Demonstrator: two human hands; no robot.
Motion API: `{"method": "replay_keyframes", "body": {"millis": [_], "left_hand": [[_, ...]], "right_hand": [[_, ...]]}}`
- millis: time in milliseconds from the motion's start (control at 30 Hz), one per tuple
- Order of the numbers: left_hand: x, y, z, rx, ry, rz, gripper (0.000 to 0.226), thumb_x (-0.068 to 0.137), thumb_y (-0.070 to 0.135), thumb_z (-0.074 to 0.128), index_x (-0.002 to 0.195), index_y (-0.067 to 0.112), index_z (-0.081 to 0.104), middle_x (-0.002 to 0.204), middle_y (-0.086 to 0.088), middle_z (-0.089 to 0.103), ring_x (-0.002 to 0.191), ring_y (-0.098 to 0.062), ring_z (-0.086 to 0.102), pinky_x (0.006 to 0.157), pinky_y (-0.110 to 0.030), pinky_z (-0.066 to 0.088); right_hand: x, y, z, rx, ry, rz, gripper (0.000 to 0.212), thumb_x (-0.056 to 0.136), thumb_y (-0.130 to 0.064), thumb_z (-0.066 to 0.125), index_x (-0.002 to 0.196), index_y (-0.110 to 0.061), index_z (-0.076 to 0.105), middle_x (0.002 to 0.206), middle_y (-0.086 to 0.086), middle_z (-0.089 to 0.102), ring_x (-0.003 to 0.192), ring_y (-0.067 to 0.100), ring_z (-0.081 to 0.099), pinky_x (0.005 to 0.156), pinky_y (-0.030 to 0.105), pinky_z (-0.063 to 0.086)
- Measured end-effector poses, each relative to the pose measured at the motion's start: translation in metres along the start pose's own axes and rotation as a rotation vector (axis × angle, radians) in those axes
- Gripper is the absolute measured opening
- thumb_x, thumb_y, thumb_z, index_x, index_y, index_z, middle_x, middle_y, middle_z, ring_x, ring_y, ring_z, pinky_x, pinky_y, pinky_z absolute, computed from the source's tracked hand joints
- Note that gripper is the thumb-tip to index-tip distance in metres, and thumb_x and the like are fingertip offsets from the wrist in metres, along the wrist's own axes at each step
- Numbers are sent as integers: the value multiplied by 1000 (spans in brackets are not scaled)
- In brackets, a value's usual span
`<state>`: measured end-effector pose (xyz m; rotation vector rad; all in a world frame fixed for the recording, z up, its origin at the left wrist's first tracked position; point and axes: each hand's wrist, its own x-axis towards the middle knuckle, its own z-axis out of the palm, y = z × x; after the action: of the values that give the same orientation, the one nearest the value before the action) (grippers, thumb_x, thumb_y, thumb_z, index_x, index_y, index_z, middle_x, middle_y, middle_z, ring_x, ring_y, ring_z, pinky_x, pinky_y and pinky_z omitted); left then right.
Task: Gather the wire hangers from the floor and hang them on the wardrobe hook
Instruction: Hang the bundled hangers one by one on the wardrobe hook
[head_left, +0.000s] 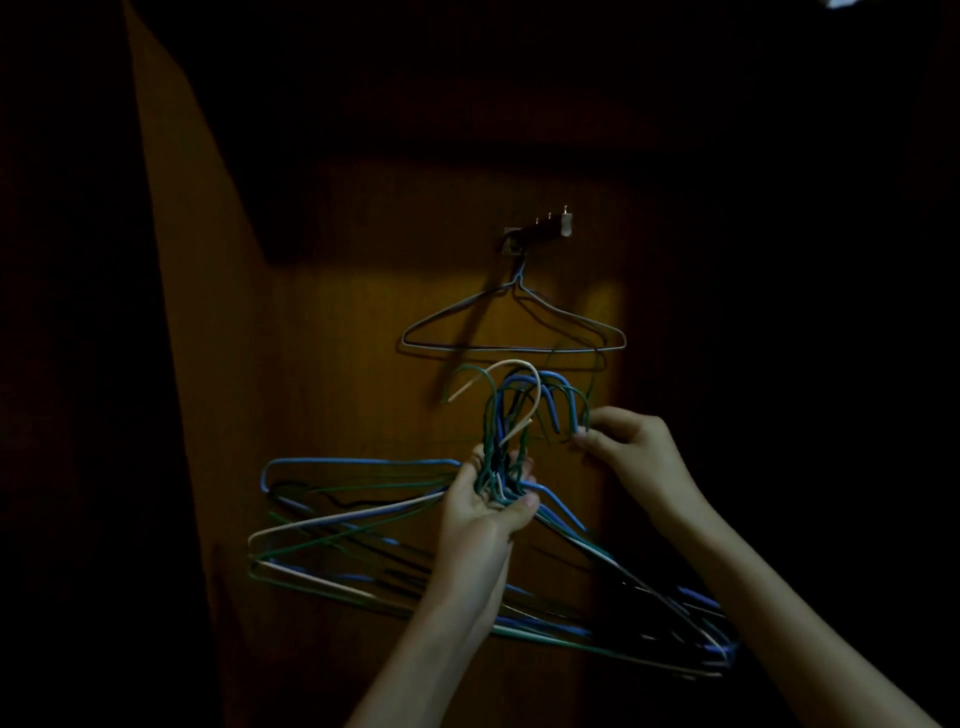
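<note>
One hanger (511, 325) already hangs from the hook (540, 236) above my hands. My left hand (491, 501) grips the bundle of hangers (363, 525) by their necks, and my right hand (626, 447) pinches a hook end. I judge the gathering done; the bundle is left to hang.

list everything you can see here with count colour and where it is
grey wire hanger: one, grey, hanging from the wall hook
small wardrobe hook rack: one, dark with pale pegs, on the wooden panel
wooden wardrobe panel: one, orange-brown, behind everything
bundle of coloured wire hangers: several, blue, green, white and black, held below the hung hanger
left hand: grips the bundle's necks
right hand: pinches a green hook tip
</note>
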<state>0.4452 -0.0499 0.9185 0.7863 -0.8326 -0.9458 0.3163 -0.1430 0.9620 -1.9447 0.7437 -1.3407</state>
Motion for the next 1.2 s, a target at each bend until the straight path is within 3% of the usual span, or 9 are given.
{"method": "replay_keyframes", "body": {"millis": [100, 233, 367, 500, 667, 800, 867, 1000, 1200], "left_hand": [[-7, -1, 4, 2, -6, -18, 69, 83, -20, 51, 144, 8, 32, 126, -12, 58, 110, -16, 59, 82, -21, 50], [-15, 1, 6, -24, 12, -43, 73, 84, -20, 50, 146, 11, 28, 129, -13, 56, 109, -16, 58, 78, -21, 48], [-15, 4, 4, -40, 32, -35, 72, 84, -21, 48, 145, 10, 28, 130, -15, 55, 117, -22, 55, 87, -25, 45], [-10, 11, 4, -75, 35, 0, 71, 84, -23, 46, 146, 7, 27, 130, -18, 53, 118, -25, 54, 96, -29, 40], [2, 19, 6, -107, 40, 29, 73, 84, -23, 44, 147, 7, 23, 135, -21, 49, 123, -28, 50, 96, -29, 39], [12, 18, 7, -117, 41, 40, 73, 84, -24, 44, 147, 7, 23, 134, -20, 49, 116, -26, 54, 86, -26, 46], [16, 16, 9, -117, 35, 34, 74, 83, -24, 44, 147, 7, 23, 134, -19, 50, 113, -24, 55, 84, -26, 47], [28, 18, 13, -116, 36, 39, 73, 84, -23, 44, 147, 7, 22, 129, -15, 52, 114, -24, 54, 97, -28, 38], [59, 32, 15, -125, 65, 98, 68, 85, -23, 43, 144, 5, 25, 110, -15, 58, 110, -25, 55, 99, -33, 39]], "right_hand": [[-9, -9, 7, 18, -36, 2, 16, 87, -4, 61, 78, -17, 67, 65, -5, 64, 52, -2, 55, 51, 14, 44], [-21, -10, 12, 14, -96, 21, 17, 88, -5, 60, 78, -19, 65, 59, -11, 65, 49, -6, 54, 46, 10, 40], [-27, -6, 3, -87, -99, 29, 11, 83, -10, 67, 81, -21, 64, 74, -4, 65, 55, -6, 57, 48, 11, 44], [-36, 2, -14, -201, -79, 80, 18, 78, -14, 71, 86, -26, 61, 83, -8, 63, 68, 3, 59, 56, 10, 48], [-36, 14, -36, -258, -13, 90, 22, 77, -11, 72, 79, -30, 60, 85, -6, 62, 80, 9, 59, 64, 12, 45], [-36, 27, -37, -212, 100, 73, 18, 82, -9, 67, 75, -25, 63, 77, -7, 62, 74, 6, 56, 67, 17, 40], [-32, 28, -36, -172, 176, 40, 17, 82, -8, 67, 73, -22, 65, 74, -6, 64, 71, 8, 56, 64, 13, 42], [-15, 28, -38, -141, 281, -17, 15, 80, -6, 69, 73, -19, 67, 68, -3, 60, 62, 7, 50, 52, 7, 40], [29, 31, -45, -35, 381, -47, 5, 83, -9, 66, 83, -14, 69, 73, -4, 62, 64, 3, 50, 50, 4, 39]]}}
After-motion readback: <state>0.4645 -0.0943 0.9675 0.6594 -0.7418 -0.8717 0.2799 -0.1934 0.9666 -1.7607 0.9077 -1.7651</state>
